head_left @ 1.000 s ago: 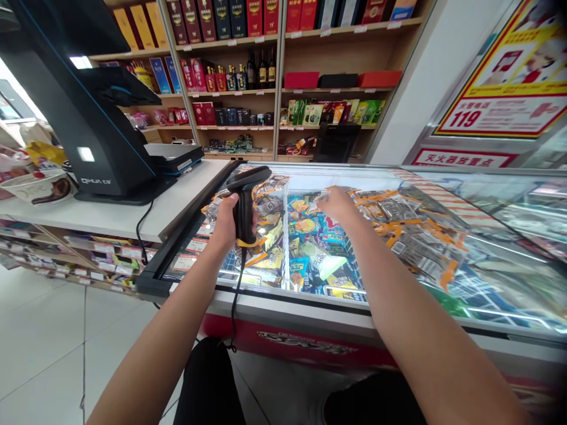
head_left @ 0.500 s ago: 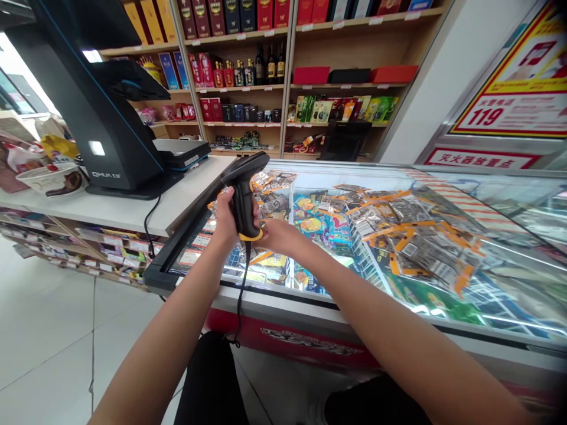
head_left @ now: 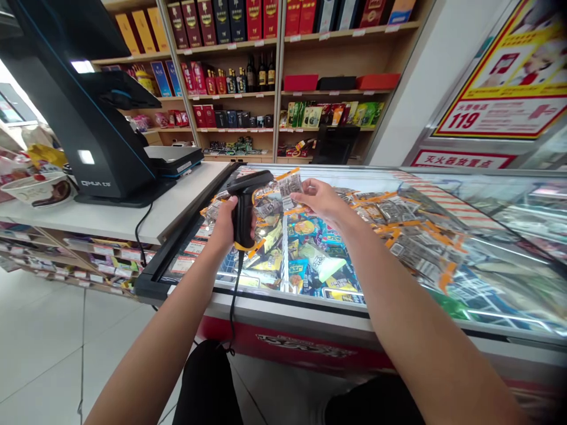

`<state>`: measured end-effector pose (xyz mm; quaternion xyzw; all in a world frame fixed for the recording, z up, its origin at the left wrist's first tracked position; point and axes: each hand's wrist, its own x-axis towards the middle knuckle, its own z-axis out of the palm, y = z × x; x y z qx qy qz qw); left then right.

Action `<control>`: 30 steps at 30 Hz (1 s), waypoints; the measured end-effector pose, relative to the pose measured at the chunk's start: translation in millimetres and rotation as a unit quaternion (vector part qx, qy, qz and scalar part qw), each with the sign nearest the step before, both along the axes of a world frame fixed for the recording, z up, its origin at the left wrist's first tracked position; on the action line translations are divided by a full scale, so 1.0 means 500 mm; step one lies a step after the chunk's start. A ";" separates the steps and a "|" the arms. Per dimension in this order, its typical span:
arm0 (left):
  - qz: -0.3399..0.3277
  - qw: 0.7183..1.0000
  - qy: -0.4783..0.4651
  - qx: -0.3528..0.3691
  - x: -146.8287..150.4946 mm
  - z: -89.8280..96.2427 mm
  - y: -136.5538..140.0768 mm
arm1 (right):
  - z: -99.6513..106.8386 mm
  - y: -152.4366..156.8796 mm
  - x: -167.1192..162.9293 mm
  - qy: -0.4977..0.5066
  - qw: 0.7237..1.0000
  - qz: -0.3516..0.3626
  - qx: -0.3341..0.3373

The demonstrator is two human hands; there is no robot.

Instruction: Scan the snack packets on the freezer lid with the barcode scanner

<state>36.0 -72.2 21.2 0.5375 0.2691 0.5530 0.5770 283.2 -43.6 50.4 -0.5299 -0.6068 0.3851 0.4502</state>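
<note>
My left hand [head_left: 227, 223] is wrapped round the grip of a black and yellow barcode scanner [head_left: 243, 212], held upright over the freezer's glass top. Its head points to the right, and a black cable [head_left: 235, 289] hangs from the base. Between thumb and fingers, my right hand [head_left: 321, 199] pinches a small clear snack packet [head_left: 290, 189] with orange edges. The packet is raised in front of the scanner's head, apart from it. More such packets [head_left: 419, 251] lie in a loose pile to the right, and others lie behind the scanner, partly hidden by it.
Beneath me stands a chest freezer [head_left: 283, 307] with bagged ice creams [head_left: 321, 260] under its glass. On the left, a white counter [head_left: 186, 192] carries a checkout terminal [head_left: 106, 136] and a bowl [head_left: 39, 190]. Shelves [head_left: 225, 97] of boxes and bottles line the back.
My right hand has come up from beside the scanner's base, now with a packet showing in its fingers. The scanner stays in my left hand; the view has shifted slightly.
</note>
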 end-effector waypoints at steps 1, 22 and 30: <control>-0.007 1.000 0.019 -0.007 0.002 -0.001 -0.001 | -0.008 0.007 -0.001 0.017 0.999 -0.023 0.017; 0.046 0.999 0.008 -0.014 0.001 -0.001 0.000 | -0.019 0.024 0.036 -0.198 0.953 -0.211 0.092; 0.100 0.992 -0.072 -0.024 -0.002 0.005 -0.002 | -0.032 0.020 0.064 -0.409 0.848 -0.304 0.145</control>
